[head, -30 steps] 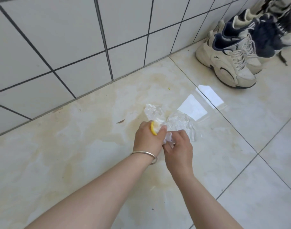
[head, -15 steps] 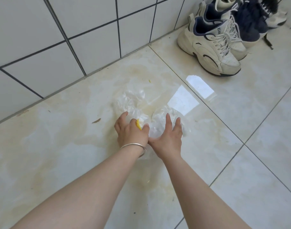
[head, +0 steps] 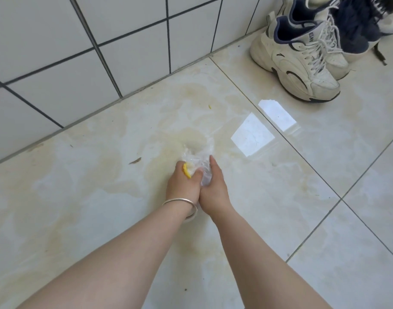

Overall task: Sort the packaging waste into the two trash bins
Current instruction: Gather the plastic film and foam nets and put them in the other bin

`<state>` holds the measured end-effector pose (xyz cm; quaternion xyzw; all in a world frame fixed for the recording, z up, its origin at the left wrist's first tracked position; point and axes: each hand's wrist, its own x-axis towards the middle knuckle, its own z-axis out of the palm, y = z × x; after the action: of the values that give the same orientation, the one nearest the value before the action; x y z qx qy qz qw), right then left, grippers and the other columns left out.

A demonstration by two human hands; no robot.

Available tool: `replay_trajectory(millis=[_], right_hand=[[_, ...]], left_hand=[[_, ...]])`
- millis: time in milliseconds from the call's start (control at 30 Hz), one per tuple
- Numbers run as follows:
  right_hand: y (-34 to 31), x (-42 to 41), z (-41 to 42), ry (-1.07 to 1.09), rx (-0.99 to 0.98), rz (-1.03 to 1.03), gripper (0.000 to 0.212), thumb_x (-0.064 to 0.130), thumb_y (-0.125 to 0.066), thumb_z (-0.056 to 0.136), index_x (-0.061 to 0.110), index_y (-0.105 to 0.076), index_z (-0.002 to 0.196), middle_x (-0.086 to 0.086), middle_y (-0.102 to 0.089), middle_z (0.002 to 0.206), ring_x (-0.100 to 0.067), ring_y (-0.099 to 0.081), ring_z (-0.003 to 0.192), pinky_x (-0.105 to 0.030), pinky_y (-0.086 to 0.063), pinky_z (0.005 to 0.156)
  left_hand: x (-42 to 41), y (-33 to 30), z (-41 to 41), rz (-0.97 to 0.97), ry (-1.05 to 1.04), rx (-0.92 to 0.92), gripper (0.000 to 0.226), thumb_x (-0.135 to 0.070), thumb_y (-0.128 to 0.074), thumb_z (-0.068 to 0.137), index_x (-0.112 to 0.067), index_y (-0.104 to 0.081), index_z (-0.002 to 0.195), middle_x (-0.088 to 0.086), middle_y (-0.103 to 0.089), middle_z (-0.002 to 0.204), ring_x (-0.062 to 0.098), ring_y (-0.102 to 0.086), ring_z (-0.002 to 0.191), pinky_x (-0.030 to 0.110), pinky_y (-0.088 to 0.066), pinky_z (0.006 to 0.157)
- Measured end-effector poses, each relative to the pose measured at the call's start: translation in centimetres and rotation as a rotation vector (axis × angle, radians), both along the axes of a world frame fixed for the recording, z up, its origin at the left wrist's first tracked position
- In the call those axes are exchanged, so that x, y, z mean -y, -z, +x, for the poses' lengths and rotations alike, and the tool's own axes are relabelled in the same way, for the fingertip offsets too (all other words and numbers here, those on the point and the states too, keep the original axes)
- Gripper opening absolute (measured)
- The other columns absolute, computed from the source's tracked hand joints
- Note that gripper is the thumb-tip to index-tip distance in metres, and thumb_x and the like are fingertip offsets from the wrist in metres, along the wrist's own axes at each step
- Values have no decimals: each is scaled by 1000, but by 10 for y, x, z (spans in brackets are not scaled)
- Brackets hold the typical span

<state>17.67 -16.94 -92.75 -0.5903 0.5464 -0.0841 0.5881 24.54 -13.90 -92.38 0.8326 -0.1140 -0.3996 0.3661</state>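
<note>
A crumpled clear plastic wrapper lies bunched on the stained floor tile, squeezed between my two hands. My left hand, with a silver bangle on its wrist, curls around the wrapper's left side and also holds a small yellow scrap under the thumb. My right hand presses against the wrapper's right side with its fingers laid along it. No trash bin is in view.
A white tiled wall runs along the far side of the floor. White and navy sneakers stand in the far right corner. A small brown leaf scrap and a yellow speck lie on the tile.
The wrapper, spread wide under both flat hands half a second ago, is now gathered into a tight bunch between them. My hands have come together.
</note>
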Motion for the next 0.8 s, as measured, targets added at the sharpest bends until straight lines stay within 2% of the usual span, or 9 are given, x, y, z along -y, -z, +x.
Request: replay_trajectory(millis=[67,133,200,267,367,500,600,700,800], right_hand=[[-5,-7,5,44,73,139,61,12,-57,88,30,-35,142,8,-52,135,-9,-55,116,-19,-47,92],[-12,-14,13,46,111,187,48,10,-55,89,25,-46,133,4,-62,123,-9,-61,102,-14,-49,77],[-21,-23,23,31,121,195,39,9,-54,89,23,-50,125,2,-63,118,-11,-62,97,-14,-49,72],[-32,-32,34,-21,122,192,34,7,-54,88,23,-51,118,1,-64,113,-12,-62,93,-16,-49,70],[-52,-50,55,-139,144,165,28,7,-55,88,27,-50,107,8,-63,98,-7,-60,83,-12,-47,63],[-86,-88,91,-354,169,138,12,10,-54,90,18,-47,95,5,-58,84,-5,-53,69,-5,-40,48],[-121,-128,122,-527,183,134,12,8,-51,90,18,-44,88,6,-53,80,-4,-50,68,-3,-36,44],[-157,-169,147,-645,212,97,25,4,-49,89,25,-40,78,6,-51,78,-4,-49,66,-2,-35,42],[-193,-213,166,-732,240,61,28,-1,-46,88,26,-41,78,7,-54,77,-3,-51,67,-3,-37,44]], left_hand=[[-7,-3,0,-70,-134,-116,36,-28,-56,88,-20,-42,120,3,-61,107,26,-61,99,32,-49,89],[-15,-6,3,-132,-230,-202,43,-27,-56,87,-23,-40,127,2,-62,112,23,-62,101,30,-47,91],[-23,-11,11,-145,-288,-259,43,-30,-55,89,-19,-45,129,4,-65,114,21,-62,98,28,-46,88],[-35,-18,22,-146,-329,-295,42,-39,-52,90,-13,-55,123,6,-67,110,20,-63,94,27,-46,85],[-59,-36,42,-162,-414,-301,68,-61,-50,78,-14,-53,127,6,-68,114,21,-65,103,35,-48,97],[-109,-74,77,-145,-521,-230,64,-65,-48,76,-20,-58,120,4,-69,111,22,-65,103,37,-48,99],[-158,-110,102,-172,-625,-201,48,-58,-48,85,-19,-63,108,4,-70,107,23,-65,100,38,-48,98],[-202,-148,125,-175,-681,-140,48,-56,-45,88,-16,-64,105,6,-69,103,25,-65,98,37,-49,95],[-248,-187,140,-194,-729,-76,48,-55,-45,88,-16,-64,107,6,-69,103,26,-65,98,39,-49,96]])
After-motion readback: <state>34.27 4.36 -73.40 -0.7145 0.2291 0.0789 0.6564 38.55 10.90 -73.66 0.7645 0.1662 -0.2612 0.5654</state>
